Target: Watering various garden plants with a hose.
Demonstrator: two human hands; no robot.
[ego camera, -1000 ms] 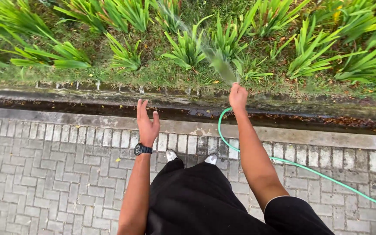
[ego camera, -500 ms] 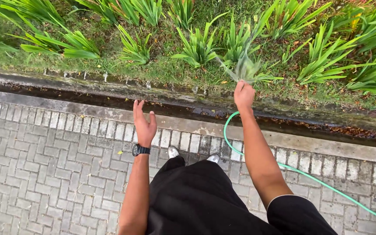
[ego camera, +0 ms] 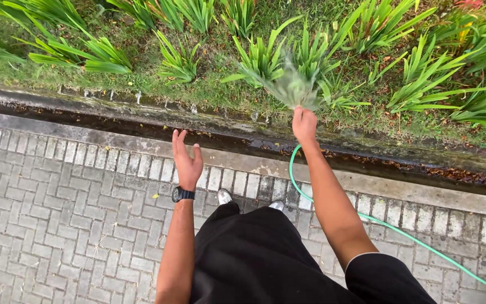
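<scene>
My right hand (ego camera: pixel 304 125) is closed around the end of a thin green garden hose (ego camera: pixel 367 211). The hose loops down from the fist, curves over the paving and runs off to the lower right. A fan of water spray (ego camera: pixel 288 84) leaves the fist toward the upper left, over the green leafy plants (ego camera: pixel 265 56) in the bed. My left hand (ego camera: pixel 187 160) hangs out flat over the brick paving with its fingers stretched and holds nothing. A black watch (ego camera: pixel 183 194) sits on that wrist.
A wet concrete gutter (ego camera: pixel 113 126) with dead leaves runs between the grey brick paving (ego camera: pixel 57 208) and the planted bed. My black clothing and two light shoes (ego camera: pixel 223 197) fill the bottom middle. More long-leaved plants (ego camera: pixel 451 84) grow at the right.
My right hand has shifted slightly left and the spray has swung from upward to the upper left. The left hand has stayed open in nearly the same place.
</scene>
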